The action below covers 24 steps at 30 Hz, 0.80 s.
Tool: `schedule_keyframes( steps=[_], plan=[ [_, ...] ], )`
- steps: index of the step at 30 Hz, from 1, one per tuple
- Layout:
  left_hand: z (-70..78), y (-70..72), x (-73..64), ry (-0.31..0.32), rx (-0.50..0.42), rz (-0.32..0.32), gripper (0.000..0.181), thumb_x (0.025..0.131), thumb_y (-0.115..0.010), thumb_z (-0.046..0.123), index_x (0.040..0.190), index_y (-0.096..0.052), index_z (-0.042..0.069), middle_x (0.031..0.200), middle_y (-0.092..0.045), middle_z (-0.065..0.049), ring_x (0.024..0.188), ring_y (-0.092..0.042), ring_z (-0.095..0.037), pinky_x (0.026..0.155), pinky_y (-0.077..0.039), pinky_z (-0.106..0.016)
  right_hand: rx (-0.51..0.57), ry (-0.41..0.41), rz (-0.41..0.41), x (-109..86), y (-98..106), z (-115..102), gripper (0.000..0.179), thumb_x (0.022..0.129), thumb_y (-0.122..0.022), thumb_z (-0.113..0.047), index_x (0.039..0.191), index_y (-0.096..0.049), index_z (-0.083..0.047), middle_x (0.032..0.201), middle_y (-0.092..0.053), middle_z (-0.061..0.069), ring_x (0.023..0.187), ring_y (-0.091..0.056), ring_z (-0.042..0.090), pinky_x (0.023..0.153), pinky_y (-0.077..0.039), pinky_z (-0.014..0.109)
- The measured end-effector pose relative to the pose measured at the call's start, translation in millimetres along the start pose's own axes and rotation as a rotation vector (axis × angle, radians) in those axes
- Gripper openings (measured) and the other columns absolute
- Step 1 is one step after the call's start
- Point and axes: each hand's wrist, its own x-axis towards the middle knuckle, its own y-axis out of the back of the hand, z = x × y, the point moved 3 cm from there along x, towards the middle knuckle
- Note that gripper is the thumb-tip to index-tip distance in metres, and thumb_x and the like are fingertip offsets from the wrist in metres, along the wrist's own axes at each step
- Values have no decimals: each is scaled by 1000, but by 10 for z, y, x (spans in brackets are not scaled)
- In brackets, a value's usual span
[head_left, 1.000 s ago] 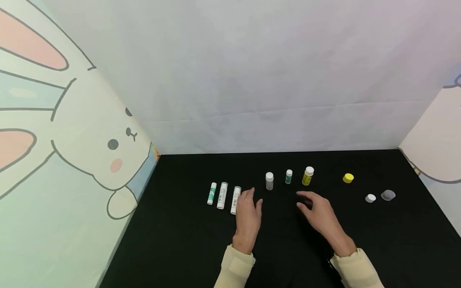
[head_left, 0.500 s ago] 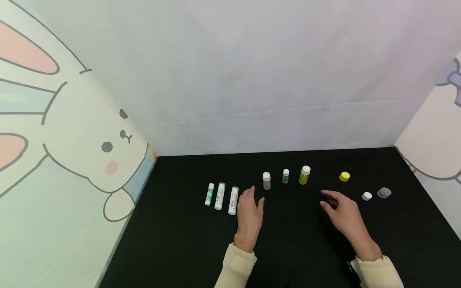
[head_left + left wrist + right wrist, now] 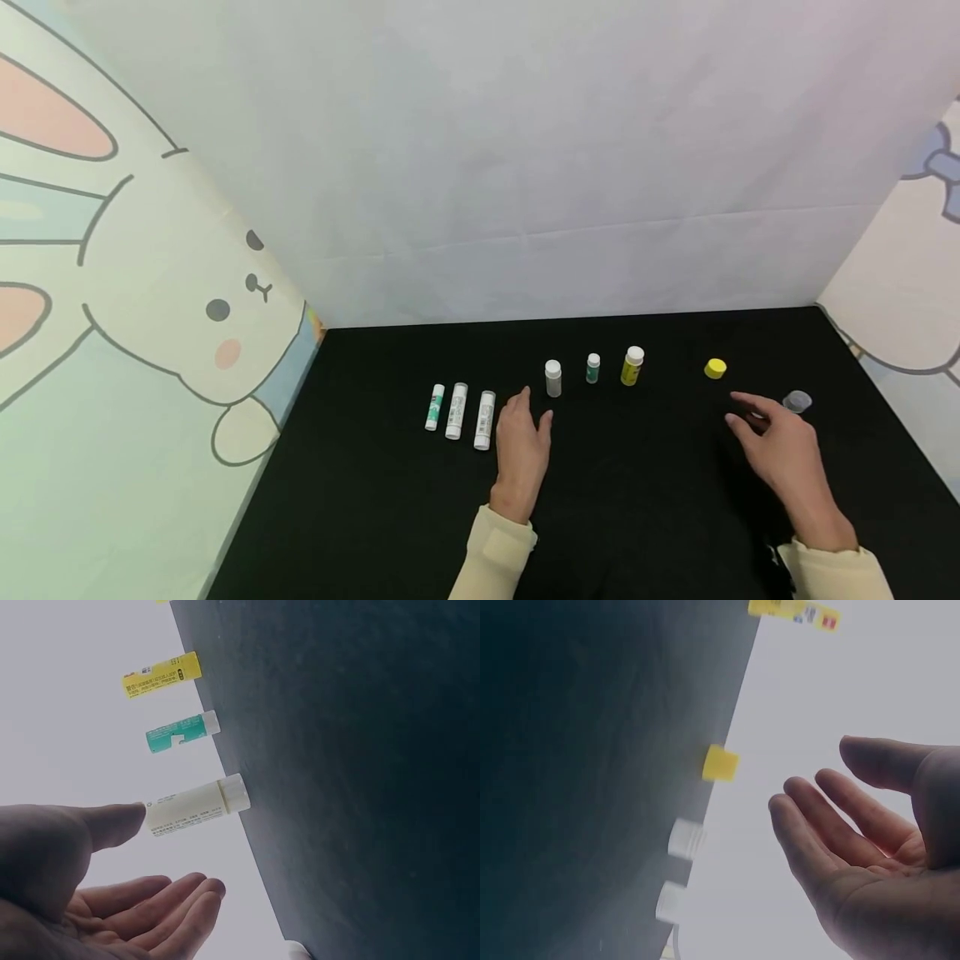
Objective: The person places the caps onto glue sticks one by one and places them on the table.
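My left hand (image 3: 522, 454) is relaxed over the black table, beside the nearest of two white glue sticks (image 3: 484, 421) lying on their sides. A smaller green-and-white one (image 3: 434, 407) lies left of them. Upright near the middle stand three tubes like glue sticks: a whitish one (image 3: 553, 379), a small green one (image 3: 592, 369) and a yellow one (image 3: 632, 367) with a white top. My right hand (image 3: 783, 450) hovers, fingers loosely bent around nothing, by a translucent cap (image 3: 797, 402). Its fingers mostly hide a small white cap. Behind them sits a yellow cap (image 3: 716, 368).
The black table (image 3: 375, 517) meets a pale wall cloth (image 3: 540, 167) at its back edge. A rabbit-patterned cloth (image 3: 172, 333) rises along the left side, and another printed cloth (image 3: 885, 292) along the right.
My right hand has moved rightward from near the yellow tube to the caps, covering most of the white one. The left hand stays beside the lying glue sticks. The head view has shifted slightly.
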Motion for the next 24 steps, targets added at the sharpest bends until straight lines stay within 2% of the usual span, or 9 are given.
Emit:
schedule_keyframes(
  steps=[2, 5, 11, 20, 24],
  plan=[
    [7, -11, 13, 5, -6, 1, 49, 98, -78, 13, 140, -61, -6, 133, -68, -21, 122, -67, -34, 103, -56, -46, -21, -11, 17, 26, 57, 43, 35, 100, -69, -6, 131, -65, 8, 125, -63, 40, 105, -68, 55, 74, -56, 59],
    [20, -24, 32, 13, -15, 5, 50, 98, -78, 13, 141, -61, -6, 133, -68, -21, 123, -67, -34, 103, -56, -46, -30, -30, 30, 56, 134, 119, 34, 101, -67, -6, 131, -65, 9, 121, -64, 40, 105, -67, 56, 75, -53, 61],
    [46, -43, 59, 27, -32, 8, 52, 98, -78, 14, 143, -59, -6, 135, -67, -21, 124, -66, -35, 103, -55, -47, -26, -101, 26, 100, 271, 238, 38, 103, -63, -8, 137, -60, 10, 132, -58, 43, 114, -61, 59, 85, -47, 68],
    [70, -78, 117, 38, -75, 22, 56, 98, -78, 13, 145, -57, -8, 136, -66, -23, 126, -65, -36, 104, -55, -48, -69, -126, 81, 178, 423, 399, 36, 101, -65, -6, 132, -63, 11, 125, -62, 43, 107, -62, 56, 72, -43, 51],
    [65, -104, 150, 36, -80, 25, 55, 98, -78, 12, 144, -57, -8, 136, -66, -23, 125, -66, -36, 104, -55, -49, -82, -143, 100, 234, 461, 489, 36, 99, -64, -5, 130, -63, 12, 124, -61, 44, 108, -61, 55, 72, -42, 49]
  ],
)
